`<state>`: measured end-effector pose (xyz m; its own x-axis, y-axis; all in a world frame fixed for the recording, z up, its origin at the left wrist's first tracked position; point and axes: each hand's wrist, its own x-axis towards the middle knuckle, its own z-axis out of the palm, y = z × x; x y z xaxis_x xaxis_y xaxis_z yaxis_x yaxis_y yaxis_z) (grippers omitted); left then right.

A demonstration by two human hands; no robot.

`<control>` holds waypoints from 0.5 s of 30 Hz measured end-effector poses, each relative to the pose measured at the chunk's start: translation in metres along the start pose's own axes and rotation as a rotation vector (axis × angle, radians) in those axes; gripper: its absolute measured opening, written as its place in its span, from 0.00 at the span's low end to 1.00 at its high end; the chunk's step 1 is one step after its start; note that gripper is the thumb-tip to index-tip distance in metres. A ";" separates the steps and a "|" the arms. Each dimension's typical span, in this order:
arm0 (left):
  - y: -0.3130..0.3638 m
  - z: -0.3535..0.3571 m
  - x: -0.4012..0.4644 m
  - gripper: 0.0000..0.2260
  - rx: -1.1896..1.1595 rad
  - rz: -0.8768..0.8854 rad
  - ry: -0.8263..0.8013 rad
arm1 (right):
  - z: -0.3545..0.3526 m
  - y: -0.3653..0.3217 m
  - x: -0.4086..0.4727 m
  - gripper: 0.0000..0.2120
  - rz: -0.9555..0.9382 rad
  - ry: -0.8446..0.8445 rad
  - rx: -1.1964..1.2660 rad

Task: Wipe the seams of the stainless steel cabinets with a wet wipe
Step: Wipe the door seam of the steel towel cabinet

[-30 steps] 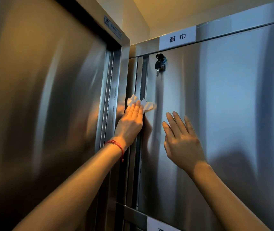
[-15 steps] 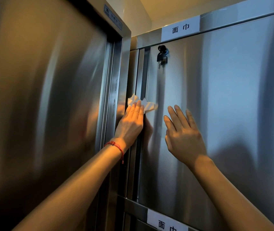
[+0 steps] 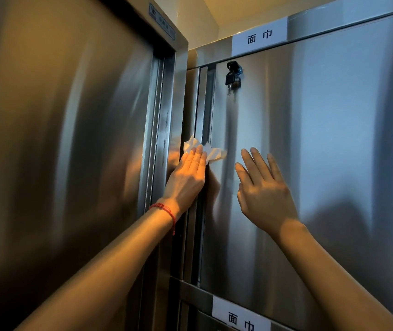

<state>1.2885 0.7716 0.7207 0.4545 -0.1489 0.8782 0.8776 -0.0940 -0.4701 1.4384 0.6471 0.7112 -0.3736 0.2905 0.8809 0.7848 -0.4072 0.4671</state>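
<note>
The left hand (image 3: 188, 177) lies flat with its fingers straight and close together, pressing a crumpled white wet wipe (image 3: 205, 150) against the vertical seam (image 3: 203, 111) at the left edge of a stainless steel cabinet door (image 3: 322, 151). The wipe sticks out above and to the right of the fingertips, its right corner lying on the face of the door. How much of the wipe sits under the palm cannot be told, since the hand covers it. A red string bracelet (image 3: 164, 210) circles the left wrist.

The right hand (image 3: 263, 189) is just to the right of the left, apart from it, fingers straight and slightly spread, pointing up and to the left. It looks to rest flat on the door panel and holds nothing.

Above the wipe, near the top left corner of the door, a black-headed key (image 3: 231, 76) hangs in a lock (image 3: 238, 71). A white label (image 3: 259, 35) with two black characters is stuck on the steel strip over the door, and a second white label (image 3: 240, 317) with the same characters sits on the strip below it. To the left of the seam stands a tall steel cabinet (image 3: 59, 139) with a framed edge, reflecting warm orange light. A small plate (image 3: 162, 21) is fixed near its top corner; the print on it is too blurred to read.
</note>
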 end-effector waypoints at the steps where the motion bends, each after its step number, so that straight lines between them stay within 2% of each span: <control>1: -0.001 0.001 0.002 0.24 0.016 0.000 0.003 | 0.000 0.000 0.000 0.24 -0.001 -0.002 -0.001; 6: 0.001 0.006 0.006 0.23 0.051 -0.030 -0.042 | 0.002 0.000 0.000 0.24 -0.006 -0.003 -0.012; 15: -0.001 0.001 -0.003 0.22 0.025 0.039 0.023 | 0.002 -0.001 0.000 0.24 -0.004 0.005 -0.008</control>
<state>1.2862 0.7727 0.7185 0.4847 -0.1744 0.8571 0.8632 -0.0629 -0.5010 1.4386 0.6487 0.7104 -0.3796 0.2879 0.8792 0.7790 -0.4132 0.4716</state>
